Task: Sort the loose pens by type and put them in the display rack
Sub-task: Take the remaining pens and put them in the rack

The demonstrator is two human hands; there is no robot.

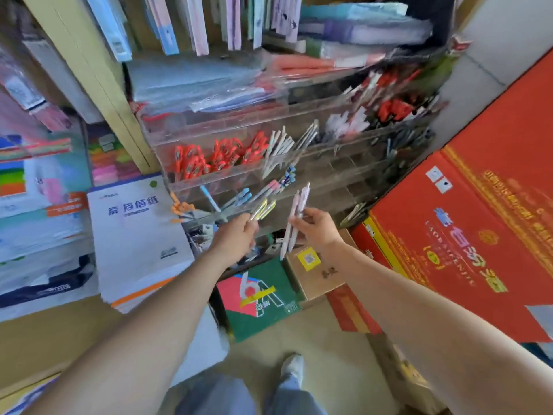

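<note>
Both hands hold pens at the front of the clear display rack (329, 164).

The left hand (236, 239) grips a small bunch of yellow-clipped pens (262, 208), their tips reaching up to the rack's lower tier, just beside the blue-capped pens (241, 195) lying there. The right hand (318, 227) pinches a few pale pink pens (296, 217) between thumb and fingers. They stand nearly upright, in front of the rack and apart from it. Higher tiers hold red pens (209, 160) on the left and white pens (281, 143) beside them; the pens further back are too blurred to name. A stack of letter-paper pads (134, 232) lies left of the rack, with a large red carton (466, 241) on the right.
</note>
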